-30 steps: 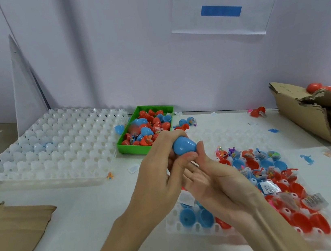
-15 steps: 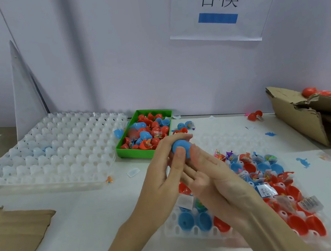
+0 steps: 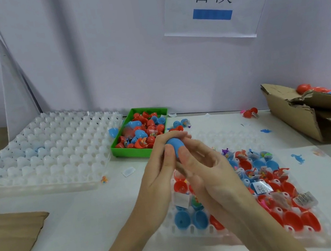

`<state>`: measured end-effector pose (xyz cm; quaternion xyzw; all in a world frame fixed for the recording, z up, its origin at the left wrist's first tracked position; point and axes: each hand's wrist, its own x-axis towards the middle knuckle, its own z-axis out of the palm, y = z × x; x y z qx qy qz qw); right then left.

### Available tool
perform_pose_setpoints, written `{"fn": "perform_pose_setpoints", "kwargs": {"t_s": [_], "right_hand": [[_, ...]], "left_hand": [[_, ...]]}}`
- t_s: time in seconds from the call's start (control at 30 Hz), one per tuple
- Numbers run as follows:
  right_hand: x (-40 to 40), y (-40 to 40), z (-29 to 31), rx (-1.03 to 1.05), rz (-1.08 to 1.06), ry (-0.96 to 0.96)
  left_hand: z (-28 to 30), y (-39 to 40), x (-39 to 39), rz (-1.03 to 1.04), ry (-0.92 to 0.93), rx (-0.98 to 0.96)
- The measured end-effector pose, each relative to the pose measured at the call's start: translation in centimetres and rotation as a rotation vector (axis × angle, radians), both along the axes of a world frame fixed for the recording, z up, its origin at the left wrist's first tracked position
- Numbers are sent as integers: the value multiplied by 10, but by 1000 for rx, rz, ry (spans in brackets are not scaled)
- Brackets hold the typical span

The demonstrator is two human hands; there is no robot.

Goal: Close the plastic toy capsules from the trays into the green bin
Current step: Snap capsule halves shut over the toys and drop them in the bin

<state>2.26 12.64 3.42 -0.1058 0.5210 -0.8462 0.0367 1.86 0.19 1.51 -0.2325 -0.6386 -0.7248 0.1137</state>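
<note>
Both hands hold one blue capsule (image 3: 175, 145) in front of me, above the table. My left hand (image 3: 157, 177) wraps its fingers over the capsule's top and left side. My right hand (image 3: 205, 173) pinches it from the right with thumb and fingertips. Below them lies a white tray (image 3: 198, 230) with open red and blue capsule halves and small bagged toys. The green bin (image 3: 131, 150), just beyond my hands, holds several red and blue capsules.
A large white tray (image 3: 47, 150) of empty cells sits at the left. A torn cardboard box (image 3: 299, 115) with red and blue capsules stands at the right. Brown cardboard (image 3: 8, 241) lies at the near left. Loose capsules (image 3: 182, 123) and toy bits are scattered behind.
Both hands have carried the blue capsule slightly away from me, closer to the green bin. The grip stays much the same.
</note>
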Motion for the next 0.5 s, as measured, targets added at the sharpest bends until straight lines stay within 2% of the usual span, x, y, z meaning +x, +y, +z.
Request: {"fn": "perform_pose_setpoints", "kwargs": {"t_s": [0.07,0.13,0.23,0.33,0.5], "right_hand": [[0,1,1,279,-245,202],[-1,3,-1,490,-388,375],[-5,4,-10,777,-490,463],[-4,3,-15,890,-523,535],[-2,2,-17,1025,-630,693]], "left_hand": [[2,-6,-4,4,-44,-8],[5,-8,-8,74,-160,45],[4,-11,-13,138,-263,17],[4,-14,-14,110,-266,-30],[7,-16,-16,-45,-351,213]]}}
